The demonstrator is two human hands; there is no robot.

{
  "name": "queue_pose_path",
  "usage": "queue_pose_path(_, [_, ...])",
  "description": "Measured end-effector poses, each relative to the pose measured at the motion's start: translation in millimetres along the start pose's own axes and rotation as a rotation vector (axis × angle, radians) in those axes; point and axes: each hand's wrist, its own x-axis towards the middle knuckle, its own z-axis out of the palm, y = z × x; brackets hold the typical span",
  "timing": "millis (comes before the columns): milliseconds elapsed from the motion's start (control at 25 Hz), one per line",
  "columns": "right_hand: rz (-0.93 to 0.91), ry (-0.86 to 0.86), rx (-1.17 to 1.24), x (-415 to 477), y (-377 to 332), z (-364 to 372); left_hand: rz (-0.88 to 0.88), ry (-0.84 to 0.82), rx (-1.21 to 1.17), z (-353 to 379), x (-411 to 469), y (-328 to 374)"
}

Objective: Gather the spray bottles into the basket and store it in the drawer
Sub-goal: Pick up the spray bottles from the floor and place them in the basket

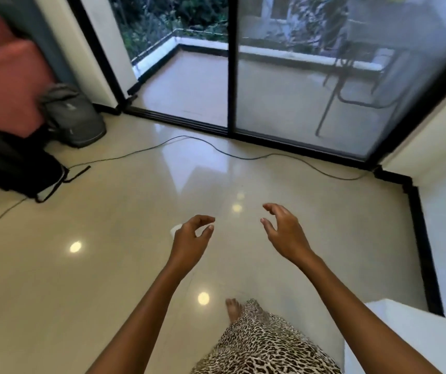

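Head view. Your leopard-print fabric garment (265, 344) sits lowest in frame, with a bare foot (233, 309) just past its hem on the glossy cream tiled floor (108, 265). Both forearms reach toward the black-framed sliding glass door (231, 76).

Your left hand (189, 238) has fingers and thumb loosely curled and holds nothing. Your right hand (284, 230) has fingers spread and bent, also empty. The hands are apart, palms facing each other.

A thin black cable (216, 149) lies on the floor along the door's track. A grey soft backpack (73, 114) stands left of the door. A black bag (17, 163) lies further left of the door, nearer you.

You cannot tell from this view where the spray bottles, basket and drawer are.
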Motion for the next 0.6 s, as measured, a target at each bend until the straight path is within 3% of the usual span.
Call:
queue_pose_path(280, [-0.08,-0.351,-0.08,119,-46,87,-0.2,0.176,0.004,-71,72,-46])
queue_pose_path(600, [-0.061,-0.639,-0.299,205,-61,218,-0.346,0.094,0.175,-127,178,-139])
